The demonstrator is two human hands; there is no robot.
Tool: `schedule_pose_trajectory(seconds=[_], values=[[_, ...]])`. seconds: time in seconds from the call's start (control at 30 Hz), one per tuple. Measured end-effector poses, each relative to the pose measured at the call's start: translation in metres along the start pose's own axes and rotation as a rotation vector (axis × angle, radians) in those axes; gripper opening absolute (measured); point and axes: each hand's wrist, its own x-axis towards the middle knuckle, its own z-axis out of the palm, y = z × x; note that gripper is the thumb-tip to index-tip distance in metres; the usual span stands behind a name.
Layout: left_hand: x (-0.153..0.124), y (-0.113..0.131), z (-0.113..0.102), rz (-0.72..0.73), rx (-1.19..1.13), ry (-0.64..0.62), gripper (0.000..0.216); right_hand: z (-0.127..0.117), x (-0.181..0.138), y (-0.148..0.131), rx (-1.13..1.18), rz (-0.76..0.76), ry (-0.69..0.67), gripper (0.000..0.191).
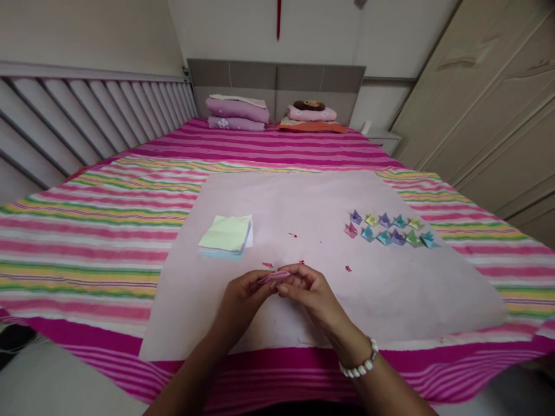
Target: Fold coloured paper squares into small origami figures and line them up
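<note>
A small piece of folded pink paper [274, 277] is held between my two hands, above the near middle of a large pale sheet [281, 202]. My left hand [243, 292] pinches its left end between thumb and fingers. At the other end, my right hand [306, 286] has thumb and curled fingers closed on it; a white beaded bracelet [359, 368] circles that wrist. To the left lies a stack of square paper [226, 233], light green on top. Two rows of small folded paper boats [384, 237] in purple, yellow, blue, green and pink stand to the right.
Small red scraps [348, 268] lie scattered on the pale sheet. Under it is a bed with a striped cover [95, 231]. Folded purple bedding [238, 110] and a pink pile [312, 112] sit by the headboard [243, 75]. Railings [108, 110] stand left, a wardrobe [485, 115] right.
</note>
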Motion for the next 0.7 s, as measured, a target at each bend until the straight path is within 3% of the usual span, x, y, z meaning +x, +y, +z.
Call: schedule_pose_trajectory(seconds=[0.23, 0.5, 0.7], values=[[0.002, 0.001, -0.001, 0.019, 0.104, 0.112, 0.019, -0.002, 0.000, 0.010, -0.127, 0.040, 0.066, 0.033], [0.007, 0.003, 0.000, -0.101, -0.003, -0.053, 0.031, 0.001, -0.006, 0.017, -0.184, 0.085, 0.031, 0.040], [0.015, 0.007, 0.010, -0.079, -0.033, -0.065, 0.037, -0.001, -0.012, 0.016, -0.125, 0.115, 0.017, 0.041]])
